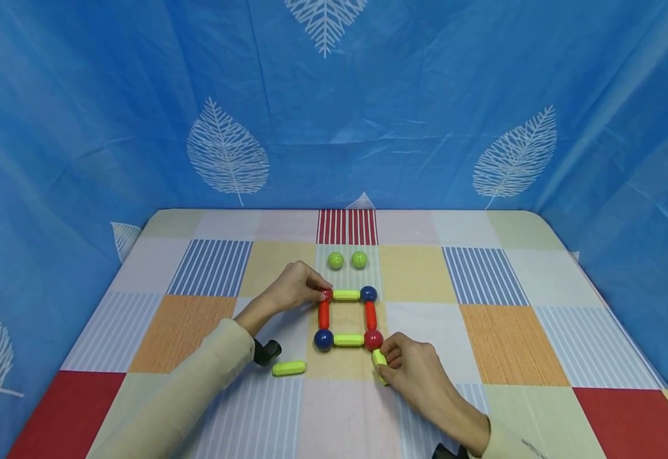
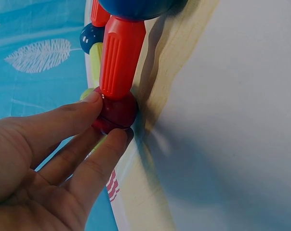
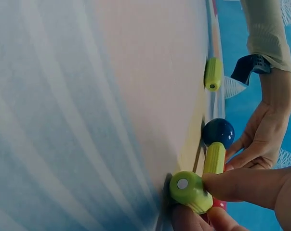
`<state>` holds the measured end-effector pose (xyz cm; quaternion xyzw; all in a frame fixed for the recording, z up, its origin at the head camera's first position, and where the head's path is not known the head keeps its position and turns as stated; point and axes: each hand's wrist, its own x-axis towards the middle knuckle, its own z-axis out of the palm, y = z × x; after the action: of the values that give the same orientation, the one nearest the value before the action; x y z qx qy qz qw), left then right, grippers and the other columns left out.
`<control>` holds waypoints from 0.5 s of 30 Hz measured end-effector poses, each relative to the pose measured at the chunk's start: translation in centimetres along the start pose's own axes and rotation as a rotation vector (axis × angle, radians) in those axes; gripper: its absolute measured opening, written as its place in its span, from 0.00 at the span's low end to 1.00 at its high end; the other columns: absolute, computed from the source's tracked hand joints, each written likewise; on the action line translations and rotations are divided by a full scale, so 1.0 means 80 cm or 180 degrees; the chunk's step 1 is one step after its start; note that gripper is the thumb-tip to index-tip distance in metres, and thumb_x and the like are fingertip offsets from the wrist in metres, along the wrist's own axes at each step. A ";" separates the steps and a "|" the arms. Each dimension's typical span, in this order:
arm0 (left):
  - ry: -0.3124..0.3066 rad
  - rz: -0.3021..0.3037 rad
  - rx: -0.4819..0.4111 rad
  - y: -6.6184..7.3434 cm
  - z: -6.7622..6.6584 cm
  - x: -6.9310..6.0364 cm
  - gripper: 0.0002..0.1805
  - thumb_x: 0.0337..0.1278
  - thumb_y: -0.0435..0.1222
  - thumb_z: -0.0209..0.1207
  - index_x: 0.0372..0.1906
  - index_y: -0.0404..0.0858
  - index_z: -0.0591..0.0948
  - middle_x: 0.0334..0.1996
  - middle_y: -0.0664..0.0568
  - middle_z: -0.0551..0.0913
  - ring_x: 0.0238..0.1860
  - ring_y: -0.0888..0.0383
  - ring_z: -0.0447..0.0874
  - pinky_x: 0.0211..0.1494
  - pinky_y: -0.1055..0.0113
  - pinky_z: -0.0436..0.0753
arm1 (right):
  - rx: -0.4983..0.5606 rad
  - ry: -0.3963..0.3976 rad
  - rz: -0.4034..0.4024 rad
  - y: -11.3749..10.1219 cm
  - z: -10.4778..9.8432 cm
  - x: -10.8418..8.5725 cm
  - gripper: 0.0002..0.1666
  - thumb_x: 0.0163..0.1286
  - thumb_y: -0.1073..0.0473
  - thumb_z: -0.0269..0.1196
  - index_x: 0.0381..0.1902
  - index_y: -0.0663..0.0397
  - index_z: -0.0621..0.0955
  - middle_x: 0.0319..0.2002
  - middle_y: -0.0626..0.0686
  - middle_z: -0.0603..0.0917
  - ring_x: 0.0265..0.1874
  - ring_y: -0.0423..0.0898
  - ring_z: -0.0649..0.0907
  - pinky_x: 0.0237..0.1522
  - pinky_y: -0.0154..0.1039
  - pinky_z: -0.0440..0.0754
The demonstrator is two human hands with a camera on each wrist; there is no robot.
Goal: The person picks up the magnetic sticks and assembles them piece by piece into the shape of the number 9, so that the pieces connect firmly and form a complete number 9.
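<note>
On the table a square of rods and balls lies flat: two red rods (image 1: 371,317), two yellow-green rods (image 1: 348,340), blue balls (image 1: 323,340) and red balls at opposite corners. My left hand (image 1: 296,288) pinches the far-left red ball (image 2: 117,113) between thumb and fingers. Near the front-right red ball (image 1: 373,339), my right hand (image 1: 420,370) pinches another yellow-green rod (image 3: 190,191). A pale round disc shows on that rod's end in the right wrist view. Whether this rod touches the red ball I cannot tell.
Two green balls (image 1: 336,260) stand beyond the square. A loose yellow-green rod (image 1: 289,368) lies at its front left, near the left wrist's black strap (image 1: 268,352). Blue leaf-print cloth (image 1: 368,115) hangs behind the patchwork-covered table (image 1: 414,274) and along both sides.
</note>
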<state>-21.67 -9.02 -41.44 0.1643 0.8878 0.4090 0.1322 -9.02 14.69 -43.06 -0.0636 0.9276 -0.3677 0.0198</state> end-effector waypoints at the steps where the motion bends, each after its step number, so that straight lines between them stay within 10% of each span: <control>1: -0.0002 -0.0010 -0.0005 0.000 0.000 0.000 0.11 0.54 0.26 0.68 0.43 0.33 0.88 0.38 0.49 0.89 0.47 0.54 0.84 0.49 0.63 0.82 | 0.0043 -0.0014 0.0030 0.001 0.000 0.000 0.15 0.47 0.69 0.76 0.30 0.55 0.81 0.23 0.44 0.80 0.23 0.35 0.80 0.27 0.29 0.79; 15: -0.0014 -0.0008 -0.0004 0.001 -0.001 -0.001 0.11 0.54 0.26 0.68 0.44 0.32 0.88 0.38 0.48 0.89 0.47 0.54 0.84 0.50 0.62 0.82 | 0.0546 -0.0238 0.0344 0.004 -0.001 0.001 0.16 0.51 0.62 0.76 0.34 0.56 0.81 0.25 0.45 0.82 0.25 0.38 0.81 0.29 0.32 0.80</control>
<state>-21.59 -9.03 -41.30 0.1640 0.8875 0.4090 0.1348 -9.11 15.01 -43.23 -0.0253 0.8934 -0.4415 0.0796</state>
